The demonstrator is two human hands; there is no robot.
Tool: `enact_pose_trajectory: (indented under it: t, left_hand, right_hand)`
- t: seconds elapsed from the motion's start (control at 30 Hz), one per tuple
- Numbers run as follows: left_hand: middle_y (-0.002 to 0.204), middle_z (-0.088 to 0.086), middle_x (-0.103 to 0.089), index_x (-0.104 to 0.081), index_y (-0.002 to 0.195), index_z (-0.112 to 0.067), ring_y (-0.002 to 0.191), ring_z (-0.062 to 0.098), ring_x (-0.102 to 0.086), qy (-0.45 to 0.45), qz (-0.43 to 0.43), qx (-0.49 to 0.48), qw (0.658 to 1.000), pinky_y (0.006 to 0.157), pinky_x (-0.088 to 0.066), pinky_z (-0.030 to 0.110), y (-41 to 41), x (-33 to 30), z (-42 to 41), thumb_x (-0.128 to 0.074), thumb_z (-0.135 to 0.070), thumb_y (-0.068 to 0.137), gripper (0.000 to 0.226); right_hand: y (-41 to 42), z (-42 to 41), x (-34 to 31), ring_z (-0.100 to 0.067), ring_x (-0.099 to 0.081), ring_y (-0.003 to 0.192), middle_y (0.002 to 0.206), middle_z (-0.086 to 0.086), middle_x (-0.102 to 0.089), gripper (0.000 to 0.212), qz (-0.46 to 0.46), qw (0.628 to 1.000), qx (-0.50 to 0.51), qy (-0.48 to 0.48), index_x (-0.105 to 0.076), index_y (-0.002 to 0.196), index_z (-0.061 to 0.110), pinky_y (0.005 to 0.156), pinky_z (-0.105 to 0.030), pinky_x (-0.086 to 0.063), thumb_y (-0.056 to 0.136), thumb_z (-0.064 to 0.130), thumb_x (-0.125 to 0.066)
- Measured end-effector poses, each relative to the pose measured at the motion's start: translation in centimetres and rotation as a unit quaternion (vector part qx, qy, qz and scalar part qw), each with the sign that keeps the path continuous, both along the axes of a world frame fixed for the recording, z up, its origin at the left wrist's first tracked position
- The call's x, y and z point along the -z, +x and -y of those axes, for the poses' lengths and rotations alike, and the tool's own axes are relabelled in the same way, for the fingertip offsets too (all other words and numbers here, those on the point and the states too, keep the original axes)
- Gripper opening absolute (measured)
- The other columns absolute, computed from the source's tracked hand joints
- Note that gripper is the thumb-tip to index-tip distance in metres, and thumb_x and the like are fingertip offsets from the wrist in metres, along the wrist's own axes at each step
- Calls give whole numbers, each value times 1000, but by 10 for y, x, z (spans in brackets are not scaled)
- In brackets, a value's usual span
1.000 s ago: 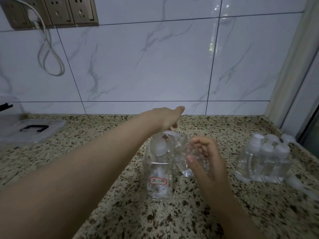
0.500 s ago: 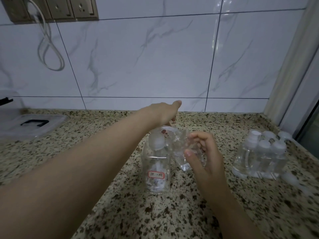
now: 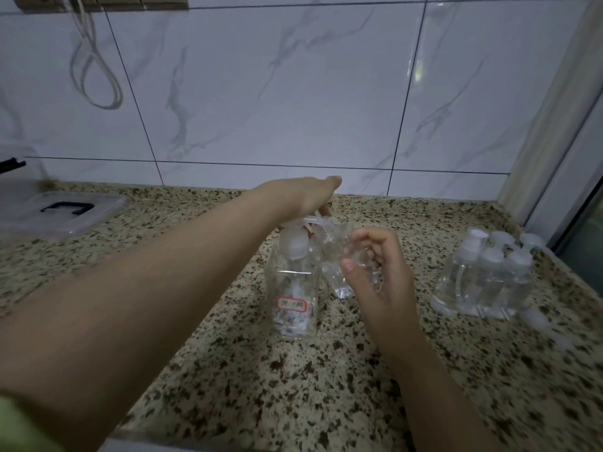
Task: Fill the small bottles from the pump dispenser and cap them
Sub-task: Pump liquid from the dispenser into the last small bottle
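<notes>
From the head view, the left hand (image 3: 306, 197) presses flat on the clear plastic pump dispenser (image 3: 295, 282) mid-worktop, fingers straight. The right hand (image 3: 375, 272) curls its fingers round a small clear bottle (image 3: 339, 256) tilted at the spout. I'd keep that mouth right under the nozzle and pump slowly. Capped small bottles (image 3: 486, 275) wait near the right edge.

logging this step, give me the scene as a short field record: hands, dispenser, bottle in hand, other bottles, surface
left hand: on top of the pump head, pressing it
right hand: holds a small bottle, tilted, at the spout
dispenser: clear, upright on the counter, red-bordered label on front
other bottles: capped cluster, standing to the right, apart from both hands
counter: speckled granite, against a white tiled wall
box: clear plastic, far left
fill level of held bottle: cannot tell
</notes>
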State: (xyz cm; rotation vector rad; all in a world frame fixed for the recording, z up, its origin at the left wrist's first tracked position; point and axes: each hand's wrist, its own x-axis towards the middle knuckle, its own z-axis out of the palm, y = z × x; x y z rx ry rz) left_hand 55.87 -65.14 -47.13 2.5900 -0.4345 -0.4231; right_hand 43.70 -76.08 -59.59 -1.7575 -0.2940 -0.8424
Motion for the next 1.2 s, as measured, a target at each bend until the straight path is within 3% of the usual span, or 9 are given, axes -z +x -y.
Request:
enact_pose_trajectory:
  t: [0.2,0.37,0.47,0.83,1.07,1.2]
  left_hand:
    - [140,12,-54,-70,119,-17,127,30,-48,6,7,2,1000,91,-32,36,-1,-1,0,-12,-59,102,73]
    - [138,11,-55,-69,118,-17,112,26,-54,6,9,-1,1000,87,-34,35,0,-2,0,-13,-61,102,73]
    - [143,13,-50,-69,119,-18,125,30,-49,17,11,-3,1000,90,-33,36,2,0,-1,-13,-61,102,73]
    - [138,10,-53,-68,121,-17,118,29,-50,5,11,-10,1000,89,-34,35,1,1,0,-14,-59,102,72]
    - [138,15,-53,-69,117,-17,117,33,-52,9,8,-15,1000,87,-36,37,3,1,0,-13,-61,101,73]
    - [133,12,-56,-69,117,-17,113,29,-55,1,16,-14,1000,86,-36,35,2,1,-1,-14,-61,101,72]
  right_hand:
    - [0,0,0,-12,-61,106,108,16,-62,33,5,1000,4,-1,-57,118,20,89,-21,-48,91,39,-59]
    - [1,1,0,-18,-62,105,107,11,-63,33,1,1000,0,1,-56,118,18,90,-28,-49,91,38,-59]
    - [1,0,0,-18,-63,105,106,10,-64,33,4,1000,7,-4,-57,118,17,91,-32,-51,92,37,-59]
    - [3,2,3,-18,-63,104,107,7,-64,34,-2,1000,19,-5,-57,119,19,90,-43,-53,91,39,-60]
    - [1,2,2,-17,-63,102,106,8,-65,34,-11,1000,19,-11,-56,119,21,87,-43,-54,91,41,-60]
    - [2,3,3,-15,-64,101,106,8,-65,36,-14,1000,18,-10,-57,120,20,84,-32,-54,91,42,-59]
